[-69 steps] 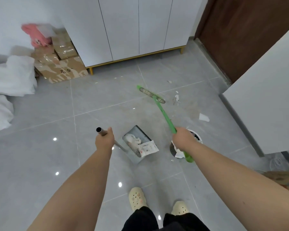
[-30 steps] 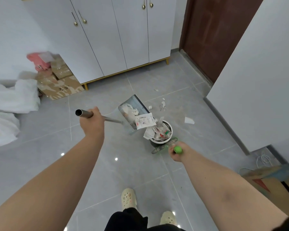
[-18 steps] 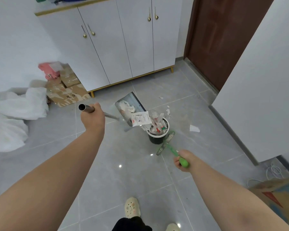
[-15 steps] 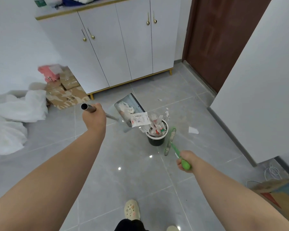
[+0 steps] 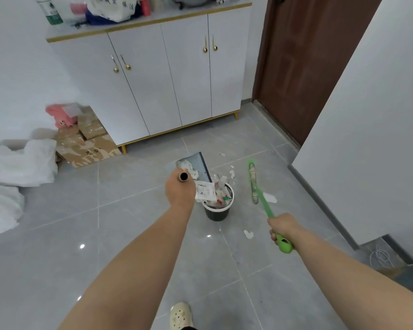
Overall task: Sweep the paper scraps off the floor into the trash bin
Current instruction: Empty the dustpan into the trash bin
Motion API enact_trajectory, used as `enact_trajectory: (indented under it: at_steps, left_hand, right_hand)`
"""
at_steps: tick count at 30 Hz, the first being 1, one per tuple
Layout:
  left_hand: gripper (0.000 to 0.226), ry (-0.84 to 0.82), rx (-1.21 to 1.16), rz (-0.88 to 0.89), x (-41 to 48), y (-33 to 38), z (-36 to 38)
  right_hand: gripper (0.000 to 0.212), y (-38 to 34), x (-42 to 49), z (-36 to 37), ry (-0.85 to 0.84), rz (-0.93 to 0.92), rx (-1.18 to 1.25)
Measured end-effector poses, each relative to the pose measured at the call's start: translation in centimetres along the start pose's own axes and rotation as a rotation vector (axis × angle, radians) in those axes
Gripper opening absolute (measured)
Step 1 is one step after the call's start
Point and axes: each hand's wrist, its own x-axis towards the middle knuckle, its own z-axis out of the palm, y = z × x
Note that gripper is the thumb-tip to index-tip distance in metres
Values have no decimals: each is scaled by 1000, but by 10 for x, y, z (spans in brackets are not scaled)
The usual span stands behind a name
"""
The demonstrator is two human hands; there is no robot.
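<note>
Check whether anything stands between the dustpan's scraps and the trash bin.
No separate object does. The dustpan, held by the left hand, tilts over the trash bin. The bin's own heaped litter rises above its rim, so the scraps may spill.

Bright, even indoor light, small glare spots on the glossy floor, slight softness, wide-angle bending at the edges.

Grey tiled floor: black trash bin, paper scraps near it; cardboard boxes, white bags at left.
</note>
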Motion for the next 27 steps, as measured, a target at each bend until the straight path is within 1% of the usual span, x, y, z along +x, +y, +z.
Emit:
enact_trajectory:
  at_steps: [2, 5, 7, 10, 12, 14, 16, 20, 22, 24, 27]
  left_hand:
    - [31, -42, 34, 72, -8, -5, 10]
    - [25, -121, 22, 207, -20, -19, 23]
    - [17, -213, 60, 289, -26, -28, 28]
    - [17, -437, 251, 444, -33, -39, 32]
    - [16, -570, 401, 479, -36, -46, 33]
    - [12, -658, 531, 483, -40, -57, 36]
    - [10, -699, 610, 487, -47, -66, 39]
    - [23, -702, 658, 493, -51, -68, 44]
    - [18, -671, 624, 491, -49, -63, 42]
    - [17, -652, 559, 479, -43, -59, 39]
    - [19, -646, 514, 462, -33, -55, 33]
  right_hand:
    - [23, 0, 2, 1, -20, 9, 2]
    - [22, 5, 2, 7, -60, 45, 49]
    - [22, 8, 2, 12, -91, 78, 103]
    - [20, 13, 0, 15, -146, 146, 210]
    - [17, 16, -2, 16, -177, 173, 261]
    - [14, 19, -3, 18, -193, 179, 270]
    - [13, 20, -6, 19, -192, 160, 239]
    - [11, 18, -13, 19, -157, 66, 90]
    - [11, 17, -15, 18, -126, 11, -13]
    - [16, 18, -16, 16, -83, -79, -209]
    - [25, 20, -21, 13, 3, -213, -607]
